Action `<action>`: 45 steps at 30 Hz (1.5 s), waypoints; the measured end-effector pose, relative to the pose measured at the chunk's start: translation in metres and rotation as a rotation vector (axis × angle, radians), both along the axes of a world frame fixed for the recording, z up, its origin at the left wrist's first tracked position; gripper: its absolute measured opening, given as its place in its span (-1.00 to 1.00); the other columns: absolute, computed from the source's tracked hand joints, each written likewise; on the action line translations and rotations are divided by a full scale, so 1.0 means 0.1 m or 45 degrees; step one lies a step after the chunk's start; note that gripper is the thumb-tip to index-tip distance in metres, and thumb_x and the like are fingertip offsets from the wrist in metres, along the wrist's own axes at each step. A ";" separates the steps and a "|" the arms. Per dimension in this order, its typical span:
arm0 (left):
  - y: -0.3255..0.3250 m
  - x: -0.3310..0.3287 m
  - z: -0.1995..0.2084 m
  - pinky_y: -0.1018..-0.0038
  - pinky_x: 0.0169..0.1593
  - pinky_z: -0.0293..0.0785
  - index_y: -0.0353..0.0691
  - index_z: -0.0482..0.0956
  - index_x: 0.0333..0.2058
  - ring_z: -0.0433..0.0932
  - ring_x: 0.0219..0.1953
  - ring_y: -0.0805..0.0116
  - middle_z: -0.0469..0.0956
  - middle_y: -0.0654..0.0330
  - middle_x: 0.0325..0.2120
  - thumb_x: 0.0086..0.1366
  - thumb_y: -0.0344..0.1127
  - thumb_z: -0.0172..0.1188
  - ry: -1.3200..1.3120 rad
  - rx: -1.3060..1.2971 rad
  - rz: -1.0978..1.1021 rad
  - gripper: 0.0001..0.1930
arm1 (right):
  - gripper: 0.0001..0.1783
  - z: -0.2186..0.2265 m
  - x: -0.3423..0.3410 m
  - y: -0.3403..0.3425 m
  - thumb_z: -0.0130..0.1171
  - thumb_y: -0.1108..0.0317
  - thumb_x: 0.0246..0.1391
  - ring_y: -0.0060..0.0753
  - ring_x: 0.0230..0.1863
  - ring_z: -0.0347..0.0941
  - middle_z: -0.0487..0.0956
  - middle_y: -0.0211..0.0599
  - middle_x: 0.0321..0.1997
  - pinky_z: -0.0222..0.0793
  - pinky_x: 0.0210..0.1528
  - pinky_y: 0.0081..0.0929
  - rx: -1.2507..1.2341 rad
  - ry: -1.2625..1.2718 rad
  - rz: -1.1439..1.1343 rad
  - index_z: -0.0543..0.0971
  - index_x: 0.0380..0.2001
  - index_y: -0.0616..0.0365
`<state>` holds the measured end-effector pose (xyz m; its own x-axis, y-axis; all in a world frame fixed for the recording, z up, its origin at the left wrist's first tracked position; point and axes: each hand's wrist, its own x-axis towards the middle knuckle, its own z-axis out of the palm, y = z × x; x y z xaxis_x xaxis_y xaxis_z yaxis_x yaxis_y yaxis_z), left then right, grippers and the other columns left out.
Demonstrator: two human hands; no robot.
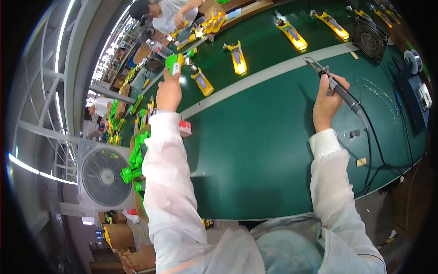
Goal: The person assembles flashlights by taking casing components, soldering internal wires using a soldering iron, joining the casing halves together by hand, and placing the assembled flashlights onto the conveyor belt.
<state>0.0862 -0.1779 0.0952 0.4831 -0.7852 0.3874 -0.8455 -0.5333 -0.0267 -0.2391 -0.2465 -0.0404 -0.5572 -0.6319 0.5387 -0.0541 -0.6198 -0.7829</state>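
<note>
My left hand reaches out to the far left, its fingers closed on the lower end of a green-and-yellow work light that carries a white label. Just right of it, a yellow work light lies on the dark green belt. My right hand grips a corded soldering iron with a forked metal front end pointing up and left. Its grey sleeve and black cable run down the right side of the table. The iron's tip is above the table, apart from any light.
Several lit yellow lights lie along the belt beyond the pale strip. A black fan and a wire spool stand at right. Green parts fill a box beside my left arm, near a large fan. A co-worker sits across.
</note>
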 end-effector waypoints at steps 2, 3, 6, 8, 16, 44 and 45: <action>-0.34 0.28 -0.10 0.11 -0.28 0.37 -0.08 0.03 0.10 0.46 -0.33 -0.13 0.42 -0.21 -0.32 0.22 0.00 -0.22 -0.110 -0.027 0.181 -0.48 | -0.81 -0.04 -0.05 -0.08 0.10 0.39 -0.05 -0.66 -0.49 0.20 0.33 -0.40 -0.41 0.16 -0.50 -0.71 0.002 -0.021 -0.021 0.33 -0.39 0.19; -0.49 0.50 -0.20 0.12 -0.32 0.39 -0.11 0.05 0.09 0.48 -0.36 -0.09 0.43 -0.19 -0.34 0.22 0.00 -0.23 -0.188 -0.031 0.263 -0.49 | -0.81 -0.07 -0.04 -0.11 0.09 0.40 -0.05 -0.66 -0.50 0.20 0.32 -0.40 -0.41 0.16 -0.50 -0.71 0.010 -0.036 -0.019 0.33 -0.38 0.19; -0.76 0.92 -0.67 0.25 -0.38 0.46 -0.21 0.08 0.06 0.50 -0.39 0.01 0.42 -0.17 -0.38 0.22 -0.05 -0.17 -0.323 0.003 0.423 -0.49 | -0.79 -0.12 -0.08 -0.10 0.10 0.46 -0.08 -0.64 -0.48 0.20 0.32 -0.36 -0.39 0.17 -0.50 -0.72 0.009 -0.045 -0.020 0.31 -0.36 0.18; -0.55 1.82 -0.88 0.27 -0.36 0.45 -0.19 0.06 0.08 0.48 -0.34 0.06 0.40 -0.16 -0.34 0.21 0.02 -0.16 -0.520 0.107 0.580 -0.44 | -0.76 -0.01 0.06 -0.03 0.11 0.49 -0.11 -0.59 -0.44 0.24 0.33 -0.31 -0.37 0.19 -0.48 -0.71 0.000 -0.074 0.092 0.30 -0.34 0.17; -0.79 1.68 -1.62 0.22 -0.37 0.43 -0.03 0.00 0.13 0.48 -0.33 0.06 0.35 -0.16 -0.21 0.20 0.09 -0.18 -0.231 0.257 0.832 -0.42 | -0.68 -0.11 -0.12 -0.13 0.13 0.47 -0.16 -0.40 -0.41 0.28 0.34 -0.21 -0.39 0.24 -0.37 -0.52 -0.019 0.060 0.102 0.26 -0.31 0.17; -0.03 -0.43 -0.81 0.25 -0.17 0.32 -0.45 -0.20 0.11 0.43 -0.25 -0.10 0.42 -0.26 -0.33 -0.11 -0.22 0.20 0.357 -0.219 0.049 -0.08 | -0.82 -0.02 -0.22 -0.19 0.15 0.40 -0.13 -0.71 -0.61 0.19 0.36 -0.45 -0.53 0.14 -0.57 -0.72 -0.001 0.021 -0.041 0.37 -0.45 0.17; 0.14 -0.51 -0.81 0.24 -0.16 0.31 -0.45 -0.20 0.11 0.41 -0.23 -0.11 0.41 -0.27 -0.31 -0.10 -0.25 0.20 0.283 -0.232 0.001 -0.09 | -0.82 -0.03 -0.21 -0.18 0.15 0.40 -0.13 -0.71 -0.61 0.19 0.36 -0.45 -0.53 0.14 -0.57 -0.72 0.006 0.025 -0.017 0.37 -0.45 0.17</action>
